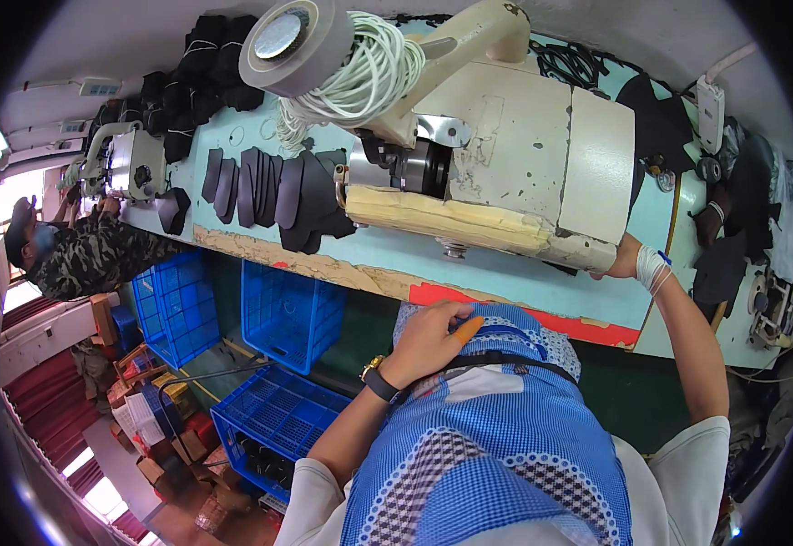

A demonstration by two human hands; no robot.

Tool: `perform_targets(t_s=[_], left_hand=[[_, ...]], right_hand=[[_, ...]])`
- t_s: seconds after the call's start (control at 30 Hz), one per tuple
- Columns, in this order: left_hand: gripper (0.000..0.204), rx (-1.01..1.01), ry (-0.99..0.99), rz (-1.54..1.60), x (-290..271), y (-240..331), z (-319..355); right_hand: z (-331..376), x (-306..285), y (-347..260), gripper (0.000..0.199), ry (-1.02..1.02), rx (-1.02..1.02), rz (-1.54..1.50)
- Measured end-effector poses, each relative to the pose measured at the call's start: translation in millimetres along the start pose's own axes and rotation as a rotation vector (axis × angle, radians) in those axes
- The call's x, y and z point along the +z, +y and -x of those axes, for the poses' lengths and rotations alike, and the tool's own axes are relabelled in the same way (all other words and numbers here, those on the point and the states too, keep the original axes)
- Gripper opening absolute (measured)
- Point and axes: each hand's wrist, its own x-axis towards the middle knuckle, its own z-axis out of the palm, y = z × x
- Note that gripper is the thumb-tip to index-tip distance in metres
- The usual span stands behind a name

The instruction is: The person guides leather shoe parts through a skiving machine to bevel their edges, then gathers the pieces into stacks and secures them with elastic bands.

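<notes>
My left hand [431, 340] lies flat on my blue checked apron [496, 437], holding nothing. It has an orange cover on one fingertip and a watch on the wrist. My right hand [630, 261] reaches up to the lower right end of a cream sewing machine [524, 155]. Its fingers are hidden behind the machine's edge, and white bands wrap the wrist. The machine stands on a light blue table [505, 273]. Left of the machine's head, several black cut pieces [273, 187] lie overlapping in a row on the table.
A grey tape roll [292, 41] and a coil of white cord [364, 73] sit on the machine's arm. Blue crates [287, 309] stand under the table edge. At far left a person in camouflage [78, 255] works at another machine [128, 159]. Dark pieces and tools [733, 227] crowd the right side.
</notes>
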Motion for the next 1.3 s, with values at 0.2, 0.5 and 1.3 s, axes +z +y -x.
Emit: perform_targets(t_s=[0.2,0.5,1.3], left_hand=[[0.036,0.003,-0.001,-0.037,-1,4,0],[0.036,0.044,-0.043,-0.056,0,3,-2],[0.039,-0.071,-0.186,-0.081,-139,-60,-5]], right_hand=[[-1,14,22,0.062,0.254,-0.254,0.107],[-10,16,33,0.069,0.203,-0.169,0.024],[-12,163,-23,0.025,1.449,0.052,0.058]])
